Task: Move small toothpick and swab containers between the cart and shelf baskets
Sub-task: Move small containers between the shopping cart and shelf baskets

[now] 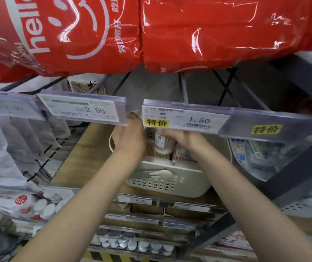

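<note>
Both our hands reach into the white basket (170,183) on the wooden shelf (79,157).

Our right hand (181,138) curls its fingers around an upright toothpick container (163,142) above the basket's other containers; our left hand (129,136) reaches over the basket's far rim, its fingers hidden behind a price tag (184,119), so we cannot tell their state. Red bags (208,31) lie on the wire shelf above.

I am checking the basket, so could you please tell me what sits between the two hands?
In the head view, an upright toothpick container stands between the left hand and the right hand, which grips it over the white basket.
</note>
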The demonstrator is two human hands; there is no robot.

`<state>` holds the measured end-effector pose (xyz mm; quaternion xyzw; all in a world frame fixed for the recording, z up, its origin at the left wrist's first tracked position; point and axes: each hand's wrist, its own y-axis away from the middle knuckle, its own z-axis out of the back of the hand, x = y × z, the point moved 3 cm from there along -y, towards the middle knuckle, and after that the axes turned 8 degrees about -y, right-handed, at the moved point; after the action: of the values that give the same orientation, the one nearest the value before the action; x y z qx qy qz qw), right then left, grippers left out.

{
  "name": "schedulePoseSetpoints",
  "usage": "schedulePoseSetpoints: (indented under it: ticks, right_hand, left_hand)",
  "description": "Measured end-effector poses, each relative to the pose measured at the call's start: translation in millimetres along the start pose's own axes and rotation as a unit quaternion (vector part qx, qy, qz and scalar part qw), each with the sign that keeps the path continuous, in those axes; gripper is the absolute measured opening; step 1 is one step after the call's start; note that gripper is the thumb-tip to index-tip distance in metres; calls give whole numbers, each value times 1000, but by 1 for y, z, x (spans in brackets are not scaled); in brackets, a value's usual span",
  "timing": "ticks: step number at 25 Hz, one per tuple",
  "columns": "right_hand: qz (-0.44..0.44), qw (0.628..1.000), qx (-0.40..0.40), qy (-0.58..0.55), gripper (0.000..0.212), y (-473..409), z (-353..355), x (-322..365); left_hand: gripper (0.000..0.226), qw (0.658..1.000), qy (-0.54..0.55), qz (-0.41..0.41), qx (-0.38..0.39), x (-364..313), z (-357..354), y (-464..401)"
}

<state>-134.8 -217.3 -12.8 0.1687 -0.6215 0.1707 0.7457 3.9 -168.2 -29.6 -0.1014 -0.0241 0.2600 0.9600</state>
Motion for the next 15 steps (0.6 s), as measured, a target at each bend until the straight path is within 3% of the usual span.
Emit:
schedulePoseSetpoints:
  ticks: [6,9,11,15]
  right_hand:
    - [-17,996,78,33,30,-19,-15,-12]
    - [1,996,85,36,30,-20,-16,-12]
    - [6,995,88,38,30,-18,-15,-10]
    - [-20,993,109,49,26,-15,-16,-12]
  left_hand:
    - [36,990,43,50,122,7,-19,-13]
    - [29,988,40,20,145,6,-33,-28]
    - [38,984,-5,-17,176,4,-38,-33]
    - [62,932,-17,-64,356,-4,-41,-23]
